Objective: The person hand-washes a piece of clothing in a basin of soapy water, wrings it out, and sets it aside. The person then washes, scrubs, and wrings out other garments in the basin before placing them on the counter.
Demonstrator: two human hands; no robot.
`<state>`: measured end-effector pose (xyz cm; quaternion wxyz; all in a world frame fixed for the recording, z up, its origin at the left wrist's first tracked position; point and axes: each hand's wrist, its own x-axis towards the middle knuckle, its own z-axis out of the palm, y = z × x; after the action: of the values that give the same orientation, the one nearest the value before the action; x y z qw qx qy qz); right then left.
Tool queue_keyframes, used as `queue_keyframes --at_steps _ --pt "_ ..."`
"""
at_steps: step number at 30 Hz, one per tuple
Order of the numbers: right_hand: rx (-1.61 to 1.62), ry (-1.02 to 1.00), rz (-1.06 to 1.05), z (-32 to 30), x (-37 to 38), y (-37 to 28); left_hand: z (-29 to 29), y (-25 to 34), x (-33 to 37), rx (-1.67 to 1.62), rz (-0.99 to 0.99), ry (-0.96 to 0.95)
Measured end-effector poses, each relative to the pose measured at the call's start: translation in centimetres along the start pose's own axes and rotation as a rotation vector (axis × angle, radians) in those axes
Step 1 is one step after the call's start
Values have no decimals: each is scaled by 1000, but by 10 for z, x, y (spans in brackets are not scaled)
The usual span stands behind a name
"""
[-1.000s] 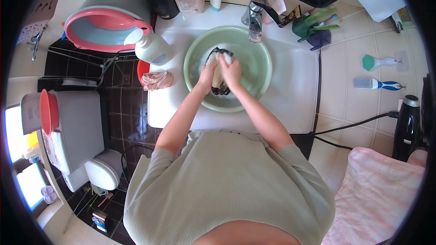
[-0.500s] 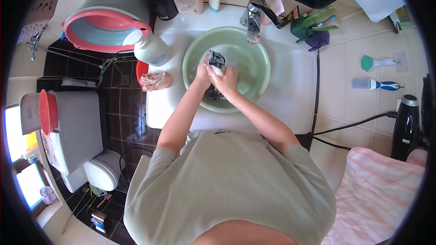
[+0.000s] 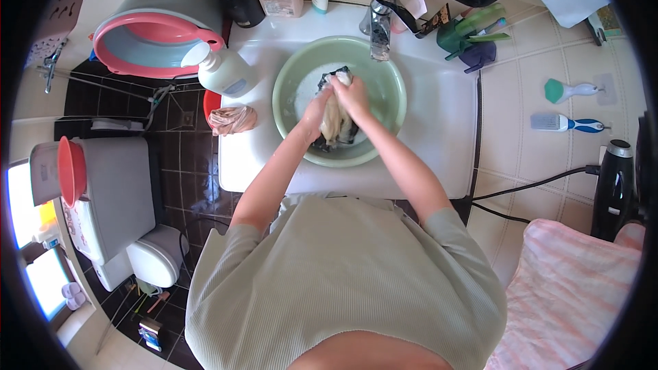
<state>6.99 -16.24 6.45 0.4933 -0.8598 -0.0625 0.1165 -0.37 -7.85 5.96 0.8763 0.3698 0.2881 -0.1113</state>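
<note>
A wet black and cream cloth hangs from my two hands inside a pale green basin with some whitish suds in it. My left hand is closed on the cloth's left side. Across from it, my right hand grips the upper part, its fingers meeting near the left hand's fingertips. Below the hands the cream part drapes down, with dark patches along its edges. Folds hide what kind of garment it is.
The basin sits in a white sink under a chrome faucet. Left of it stand a white pump bottle and a crumpled beige cloth. A green holder with brushes is at the back right; a hair dryer hangs at right.
My hands have shifted their grip: the right hand moved up, the left slightly down. The cloth, bunched and pointing upward before, now hangs lower with more of its cream part showing.
</note>
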Motion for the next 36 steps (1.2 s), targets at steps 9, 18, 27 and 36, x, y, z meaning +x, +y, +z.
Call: queue_keyframes --at_steps 9,18,27,36 --pt "-663 -10 -467 -15 29 20 -44 1 0 1519 276 519" --pt "-1049 -163 -539 45 0 56 -42 -33 36 1865 117 517" --pt "-1160 -208 -650 65 9 66 -49 -40 53 2327 56 363" --pt "-788 -197 -274 12 29 63 -47 21 39 1459 -165 71"
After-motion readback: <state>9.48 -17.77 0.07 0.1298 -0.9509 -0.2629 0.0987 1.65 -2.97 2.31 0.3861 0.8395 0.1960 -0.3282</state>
